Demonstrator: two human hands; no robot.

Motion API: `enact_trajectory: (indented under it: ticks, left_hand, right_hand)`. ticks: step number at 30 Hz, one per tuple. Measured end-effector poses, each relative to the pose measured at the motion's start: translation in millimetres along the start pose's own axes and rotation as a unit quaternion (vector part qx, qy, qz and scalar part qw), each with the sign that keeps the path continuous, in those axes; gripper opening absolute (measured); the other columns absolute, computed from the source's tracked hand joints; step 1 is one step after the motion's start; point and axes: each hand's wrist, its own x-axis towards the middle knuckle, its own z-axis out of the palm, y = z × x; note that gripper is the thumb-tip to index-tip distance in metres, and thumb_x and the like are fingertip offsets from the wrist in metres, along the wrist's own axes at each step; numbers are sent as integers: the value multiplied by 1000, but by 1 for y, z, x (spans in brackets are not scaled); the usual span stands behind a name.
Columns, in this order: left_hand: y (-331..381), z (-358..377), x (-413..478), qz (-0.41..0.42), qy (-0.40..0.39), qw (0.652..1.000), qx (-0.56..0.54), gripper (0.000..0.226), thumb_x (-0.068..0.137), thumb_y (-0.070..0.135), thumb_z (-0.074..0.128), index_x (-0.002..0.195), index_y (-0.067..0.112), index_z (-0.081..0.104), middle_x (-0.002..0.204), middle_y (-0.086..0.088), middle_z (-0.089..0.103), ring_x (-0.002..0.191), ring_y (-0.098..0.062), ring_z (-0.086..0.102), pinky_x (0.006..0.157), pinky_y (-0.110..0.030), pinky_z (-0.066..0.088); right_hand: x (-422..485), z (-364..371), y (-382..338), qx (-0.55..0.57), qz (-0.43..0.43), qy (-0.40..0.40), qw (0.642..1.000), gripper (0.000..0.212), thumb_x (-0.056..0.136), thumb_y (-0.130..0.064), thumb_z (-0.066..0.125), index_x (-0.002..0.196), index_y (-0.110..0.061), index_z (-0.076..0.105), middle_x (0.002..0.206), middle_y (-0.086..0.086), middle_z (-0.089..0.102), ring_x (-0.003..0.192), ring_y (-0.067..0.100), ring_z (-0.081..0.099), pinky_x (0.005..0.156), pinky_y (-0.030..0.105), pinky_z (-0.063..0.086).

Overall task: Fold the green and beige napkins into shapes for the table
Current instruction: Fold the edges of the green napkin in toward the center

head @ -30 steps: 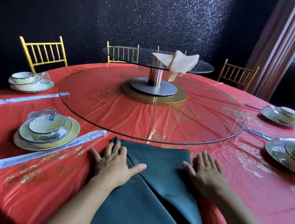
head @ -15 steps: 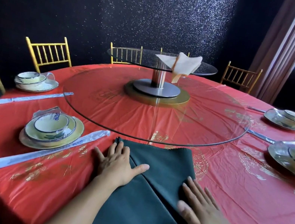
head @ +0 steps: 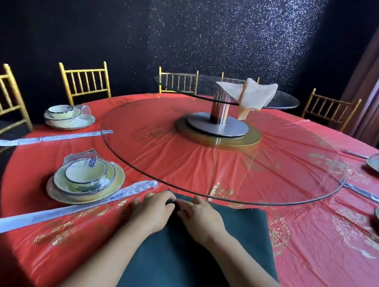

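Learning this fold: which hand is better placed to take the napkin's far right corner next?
Probably the right hand: it is on the green napkin, nearer that corner; the left hand is at its left edge.

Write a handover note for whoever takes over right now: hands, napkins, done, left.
Hands: the left hand has its fingers curled on the far-left corner of the green napkin and appears to pinch it. The right hand, close beside it, grips the same far edge.
Things: the green napkin lies flat on the red tablecloth, its far edge by the glass turntable. The beige napkin lies on the upper glass tier, partly hanging over its rim.
Done: green napkin laid out, corner in hand.
Left: fold the green napkin into a shape, then the beige napkin, which looks only loosely laid.
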Motion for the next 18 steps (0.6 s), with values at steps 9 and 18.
enact_trajectory:
  ticks: [9,18]
  left_hand:
    - [0,-14,46,-133,-8,991,13,36,83,29,63,112,6,62,115,-14,65,106,-32,60,86,-35,47]
    - [4,-9,53,-158,-8,985,-68,32,76,11,66,103,-8,62,107,-24,64,101,-37,62,83,-41,50]
  right_hand:
    - [5,1,-4,-21,12,-14,1000,43,96,-30,31,138,-39,34,123,9,47,120,26,44,94,35,38]
    - [10,1,-6,-20,33,-32,999,44,94,-28,31,137,-39,36,125,9,47,119,27,46,96,36,37]
